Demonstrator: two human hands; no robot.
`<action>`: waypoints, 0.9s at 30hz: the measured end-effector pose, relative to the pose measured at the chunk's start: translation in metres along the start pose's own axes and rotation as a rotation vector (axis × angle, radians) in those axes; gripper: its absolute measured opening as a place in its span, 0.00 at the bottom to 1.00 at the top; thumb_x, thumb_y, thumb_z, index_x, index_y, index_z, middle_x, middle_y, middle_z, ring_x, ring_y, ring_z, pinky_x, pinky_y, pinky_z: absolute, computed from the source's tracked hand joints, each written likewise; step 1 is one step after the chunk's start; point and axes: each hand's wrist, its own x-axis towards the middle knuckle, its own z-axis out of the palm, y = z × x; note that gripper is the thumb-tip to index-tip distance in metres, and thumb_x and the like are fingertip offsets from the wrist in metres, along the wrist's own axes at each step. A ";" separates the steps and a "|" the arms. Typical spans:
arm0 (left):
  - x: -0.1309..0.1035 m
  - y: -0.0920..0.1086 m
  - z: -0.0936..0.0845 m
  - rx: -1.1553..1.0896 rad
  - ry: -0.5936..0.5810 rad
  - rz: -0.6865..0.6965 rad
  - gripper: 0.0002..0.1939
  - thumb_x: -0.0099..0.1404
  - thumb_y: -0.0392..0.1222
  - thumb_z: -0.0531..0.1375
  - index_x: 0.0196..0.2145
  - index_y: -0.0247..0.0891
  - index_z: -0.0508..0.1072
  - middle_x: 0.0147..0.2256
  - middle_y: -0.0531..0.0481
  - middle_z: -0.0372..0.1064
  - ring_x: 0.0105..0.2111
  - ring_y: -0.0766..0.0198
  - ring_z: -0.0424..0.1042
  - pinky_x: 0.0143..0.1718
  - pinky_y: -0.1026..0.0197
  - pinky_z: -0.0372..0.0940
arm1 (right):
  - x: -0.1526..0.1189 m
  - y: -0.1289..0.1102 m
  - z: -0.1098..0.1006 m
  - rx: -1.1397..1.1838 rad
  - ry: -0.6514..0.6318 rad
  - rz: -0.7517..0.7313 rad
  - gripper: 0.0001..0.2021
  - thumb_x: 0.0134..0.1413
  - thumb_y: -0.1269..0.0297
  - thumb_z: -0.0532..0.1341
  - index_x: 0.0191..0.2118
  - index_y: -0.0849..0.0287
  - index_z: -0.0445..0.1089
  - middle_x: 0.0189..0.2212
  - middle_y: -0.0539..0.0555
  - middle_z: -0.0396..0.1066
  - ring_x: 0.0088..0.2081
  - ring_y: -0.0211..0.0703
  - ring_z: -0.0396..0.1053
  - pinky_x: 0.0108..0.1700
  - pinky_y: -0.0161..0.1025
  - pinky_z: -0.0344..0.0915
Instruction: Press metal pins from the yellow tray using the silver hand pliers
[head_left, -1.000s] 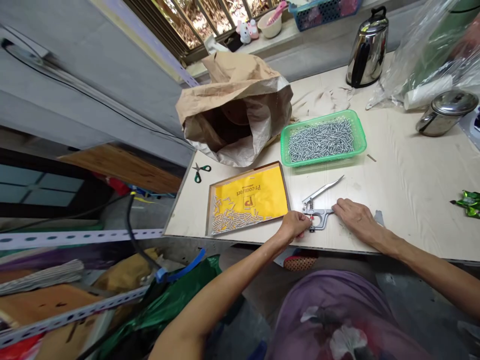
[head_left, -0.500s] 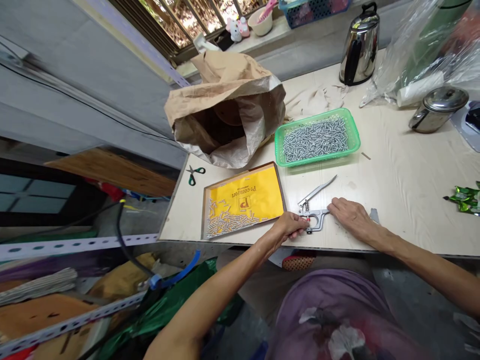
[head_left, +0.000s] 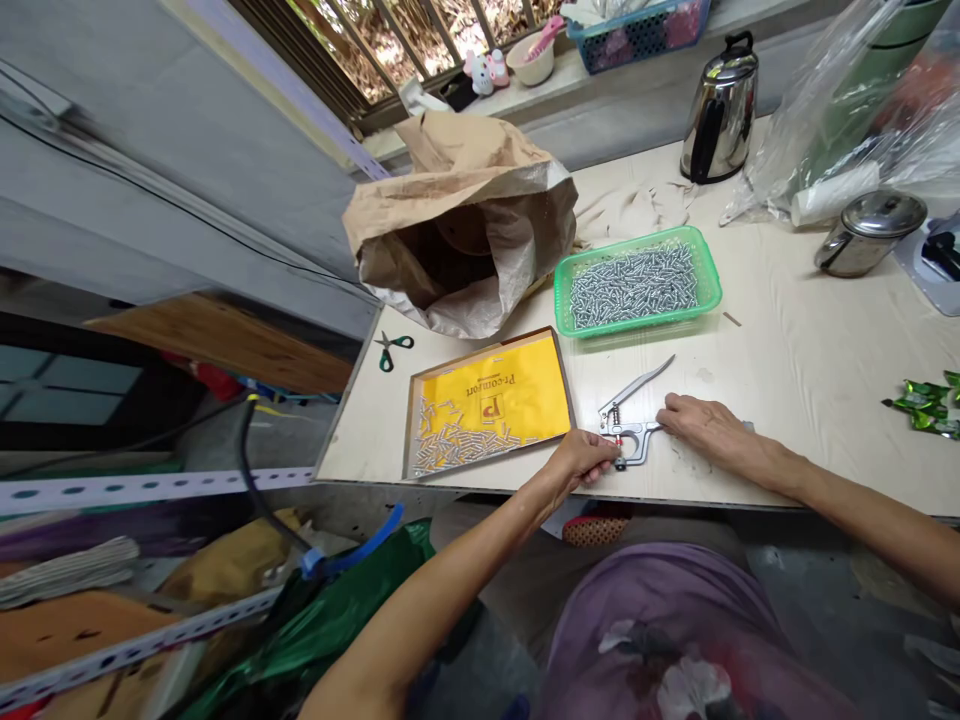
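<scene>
Grey metal snap-fastener pliers point(head_left: 637, 430) lie at the table's front edge with their upper handle raised away from the lower one. My right hand point(head_left: 697, 425) is closed round the end of the lower handle. The fingertips of my left hand point(head_left: 589, 457) are pinched together at the jaw, beside its spring and red part; what they hold is too small to make out. Just left of that hand is a shallow cardboard tray point(head_left: 562, 385) with a yellow lining point(head_left: 517, 385) and small silvery metal pieces point(head_left: 465, 445) gathered along its near side.
A green plastic basket point(head_left: 712, 290) full of small metal pieces stands behind the pliers. An open brown paper sack point(head_left: 457, 190) is at the back left, with green-handled scissors point(head_left: 390, 350) near the left edge. A steel kettle point(head_left: 720, 110) and metal cup point(head_left: 870, 230) stand at the back right.
The view has shifted slightly. Both hands stay at the pliers almost as before, and the raised handle keeps its angle. My right hand now covers more of a grey scrap beside it.
</scene>
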 end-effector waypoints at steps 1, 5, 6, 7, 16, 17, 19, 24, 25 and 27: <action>0.002 -0.002 0.000 0.000 0.001 0.004 0.09 0.58 0.37 0.65 0.24 0.32 0.72 0.13 0.60 0.59 0.10 0.78 0.51 0.13 0.70 0.43 | 0.001 0.002 -0.001 -0.014 0.003 -0.017 0.08 0.62 0.71 0.53 0.38 0.58 0.69 0.38 0.56 0.68 0.36 0.42 0.65 0.34 0.38 0.56; 0.009 -0.007 -0.002 0.021 -0.013 0.027 0.14 0.53 0.45 0.70 0.26 0.31 0.73 0.13 0.60 0.60 0.10 0.78 0.52 0.13 0.72 0.44 | 0.010 0.015 0.000 -0.092 0.149 -0.072 0.24 0.53 0.55 0.65 0.54 0.58 0.66 0.56 0.66 0.64 0.56 0.60 0.61 0.51 0.51 0.61; 0.009 -0.007 -0.002 0.026 -0.015 0.032 0.15 0.52 0.46 0.71 0.26 0.31 0.73 0.13 0.60 0.60 0.10 0.78 0.52 0.13 0.72 0.44 | 0.013 0.019 0.001 -0.111 0.170 -0.073 0.32 0.49 0.53 0.68 0.58 0.59 0.63 0.60 0.68 0.60 0.60 0.63 0.57 0.54 0.54 0.60; 0.010 -0.008 -0.002 0.029 -0.016 0.036 0.16 0.52 0.47 0.71 0.26 0.31 0.74 0.13 0.60 0.60 0.10 0.78 0.52 0.13 0.72 0.44 | 0.017 0.025 0.003 -0.124 0.171 -0.075 0.39 0.45 0.50 0.69 0.61 0.61 0.59 0.62 0.70 0.58 0.63 0.66 0.53 0.56 0.56 0.58; 0.005 -0.007 -0.001 0.025 0.002 0.049 0.15 0.54 0.47 0.70 0.27 0.31 0.74 0.13 0.60 0.60 0.10 0.78 0.51 0.13 0.71 0.44 | 0.036 0.044 -0.004 -0.125 0.135 -0.156 0.45 0.36 0.44 0.71 0.58 0.66 0.62 0.52 0.68 0.67 0.52 0.61 0.64 0.51 0.51 0.62; 0.005 -0.006 -0.001 0.028 0.005 0.048 0.15 0.54 0.46 0.70 0.27 0.31 0.74 0.14 0.60 0.60 0.11 0.78 0.51 0.13 0.71 0.44 | 0.036 0.043 -0.005 -0.134 0.136 -0.153 0.42 0.36 0.44 0.72 0.55 0.64 0.64 0.50 0.66 0.68 0.50 0.60 0.65 0.50 0.50 0.62; 0.006 -0.006 -0.001 0.036 0.014 0.044 0.15 0.54 0.46 0.70 0.27 0.31 0.75 0.14 0.59 0.60 0.11 0.78 0.52 0.14 0.71 0.45 | 0.033 0.038 -0.008 -0.156 0.133 -0.133 0.36 0.37 0.46 0.72 0.51 0.62 0.67 0.46 0.63 0.70 0.47 0.57 0.65 0.47 0.48 0.61; 0.000 -0.010 0.001 0.069 0.042 0.037 0.13 0.58 0.45 0.67 0.27 0.30 0.74 0.15 0.59 0.60 0.12 0.77 0.52 0.16 0.69 0.47 | 0.025 0.029 -0.010 -0.166 0.137 -0.089 0.27 0.44 0.51 0.71 0.47 0.62 0.69 0.43 0.61 0.71 0.44 0.54 0.65 0.45 0.46 0.59; -0.004 -0.012 0.001 0.107 0.065 0.057 0.12 0.60 0.44 0.65 0.27 0.30 0.74 0.15 0.59 0.60 0.12 0.76 0.53 0.16 0.69 0.49 | 0.023 0.028 -0.010 -0.158 0.142 -0.088 0.26 0.45 0.52 0.71 0.46 0.62 0.69 0.43 0.61 0.71 0.44 0.53 0.65 0.45 0.45 0.59; -0.010 -0.016 0.005 0.245 0.193 0.192 0.12 0.64 0.44 0.62 0.30 0.30 0.75 0.19 0.55 0.64 0.17 0.72 0.61 0.20 0.68 0.55 | 0.020 0.027 -0.009 -0.143 0.159 -0.096 0.23 0.47 0.54 0.70 0.45 0.61 0.69 0.42 0.60 0.71 0.44 0.52 0.64 0.45 0.44 0.58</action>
